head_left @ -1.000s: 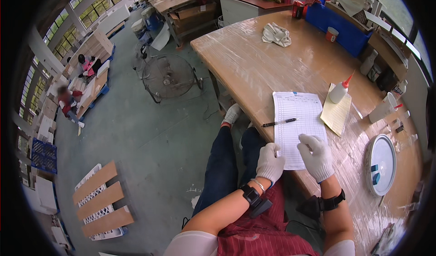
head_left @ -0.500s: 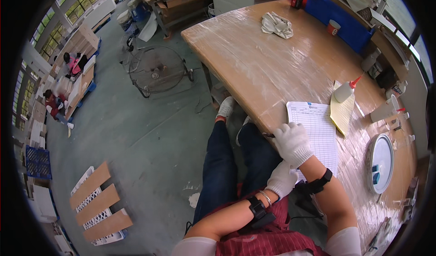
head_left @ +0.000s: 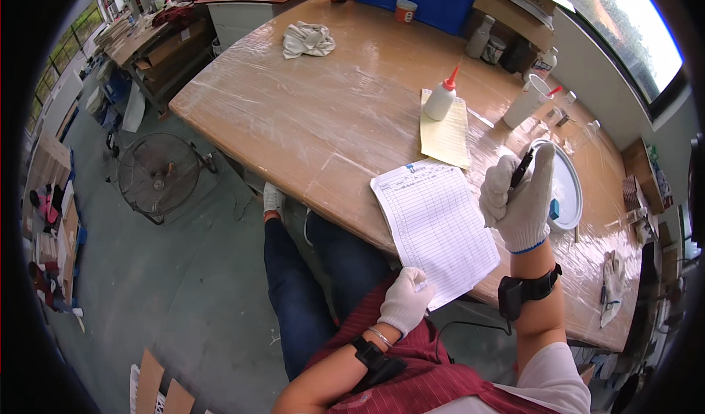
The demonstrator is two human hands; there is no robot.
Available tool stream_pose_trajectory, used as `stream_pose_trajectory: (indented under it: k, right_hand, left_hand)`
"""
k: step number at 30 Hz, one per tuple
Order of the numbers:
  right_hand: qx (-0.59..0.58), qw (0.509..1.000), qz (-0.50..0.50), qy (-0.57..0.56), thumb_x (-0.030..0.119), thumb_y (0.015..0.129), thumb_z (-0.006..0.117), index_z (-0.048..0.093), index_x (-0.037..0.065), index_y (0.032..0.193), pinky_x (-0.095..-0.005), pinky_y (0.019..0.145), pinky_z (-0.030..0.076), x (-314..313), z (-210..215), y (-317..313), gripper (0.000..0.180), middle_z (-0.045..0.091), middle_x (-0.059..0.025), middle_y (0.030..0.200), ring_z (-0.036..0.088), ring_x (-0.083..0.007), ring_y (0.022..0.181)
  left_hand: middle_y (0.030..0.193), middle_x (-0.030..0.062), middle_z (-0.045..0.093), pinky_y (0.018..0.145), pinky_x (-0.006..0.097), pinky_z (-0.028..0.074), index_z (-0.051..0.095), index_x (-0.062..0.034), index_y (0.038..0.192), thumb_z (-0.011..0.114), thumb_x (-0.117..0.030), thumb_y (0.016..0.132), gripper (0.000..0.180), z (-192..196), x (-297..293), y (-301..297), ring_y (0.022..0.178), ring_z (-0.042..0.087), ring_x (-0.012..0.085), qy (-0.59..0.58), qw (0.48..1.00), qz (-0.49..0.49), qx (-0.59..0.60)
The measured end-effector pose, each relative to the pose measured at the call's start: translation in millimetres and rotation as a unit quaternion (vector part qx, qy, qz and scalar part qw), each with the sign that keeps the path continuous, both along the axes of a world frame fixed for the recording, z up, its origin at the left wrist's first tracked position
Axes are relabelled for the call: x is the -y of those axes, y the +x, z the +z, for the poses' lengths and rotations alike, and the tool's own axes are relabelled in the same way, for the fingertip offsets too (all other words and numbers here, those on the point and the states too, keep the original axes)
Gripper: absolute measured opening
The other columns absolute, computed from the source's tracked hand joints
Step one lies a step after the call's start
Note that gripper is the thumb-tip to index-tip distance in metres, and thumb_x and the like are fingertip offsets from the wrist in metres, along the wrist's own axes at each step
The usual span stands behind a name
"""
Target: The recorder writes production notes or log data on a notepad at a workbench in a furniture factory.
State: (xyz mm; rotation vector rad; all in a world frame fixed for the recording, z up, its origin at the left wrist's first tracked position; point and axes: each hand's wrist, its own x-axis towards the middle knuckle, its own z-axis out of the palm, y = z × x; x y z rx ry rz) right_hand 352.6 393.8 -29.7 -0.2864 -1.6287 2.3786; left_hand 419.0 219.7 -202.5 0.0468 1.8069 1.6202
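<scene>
My right hand (head_left: 523,197), in a white knit glove, is raised over the right side of the table with its fingers closed on a black pen (head_left: 521,168). Beneath and left of it lies a stack of printed ruled forms (head_left: 437,219), angled at the table's near edge. The gloved left hand (head_left: 408,299) is closed at the lower left corner of these sheets, its fingertips gripping the edge. A yellow lined pad (head_left: 446,138) touches the top of the forms, and on it stands a white squeeze bottle (head_left: 441,102) with a red nozzle.
Behind my right hand lies a round white lid (head_left: 569,193) with a small blue piece (head_left: 554,208). A plastic cup (head_left: 527,102) and several bottles line the back right. A crumpled cloth (head_left: 308,40) lies far left on the table (head_left: 308,113). A floor fan (head_left: 158,182) stands left; people sit beyond.
My right hand has lifted off the forms and moved right with the pen. My left hand shows apart from it at the sheets' corner. The view has swung right.
</scene>
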Motion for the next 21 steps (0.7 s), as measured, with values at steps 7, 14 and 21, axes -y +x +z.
stream_pose_trajectory:
  k: [7,14,21]
  right_hand:
    - [0.042,0.997,-0.064,-0.026,0.067,0.096,0.032,0.041,0.014,0.045,-0.0316,0.028,0.029,-38.8,-17.0,26.8,0.074,0.037,-0.0055,0.041,0.033,-0.0189,0.03]
    - [0.022,0.985,-0.02,-0.168,0.064,0.098,0.034,0.045,0.013,0.052,-0.0276,0.028,0.023,-45.8,-39.5,11.8,0.069,0.034,-0.0006,0.044,0.026,-0.0124,0.032]
    - [0.085,0.955,0.002,-0.285,0.058,0.101,0.039,0.062,0.009,0.079,-0.0242,0.035,0.029,-39.6,-60.9,-24.6,0.058,0.054,-0.0028,0.063,0.034,-0.0088,0.04]
  left_hand:
    - [0.09,0.0073,0.065,0.058,0.026,0.054,0.056,0.0016,0.121,0.069,-0.023,0.088,0.043,9.2,12.4,-2.4,0.065,0.061,0.0093,-0.007,0.988,-0.151,0.005]
    - [0.082,0.0073,0.066,0.066,0.031,0.053,0.07,-0.0055,0.108,0.072,-0.017,0.083,0.028,37.3,44.5,-50.9,0.07,0.065,0.0163,-0.116,0.931,-0.182,-0.295]
    - [0.132,0.0177,0.056,0.11,0.058,0.033,0.068,-0.0108,0.115,0.072,-0.013,0.073,0.042,21.0,28.5,-116.1,0.126,0.049,0.0401,-0.183,0.693,-0.19,-0.671]
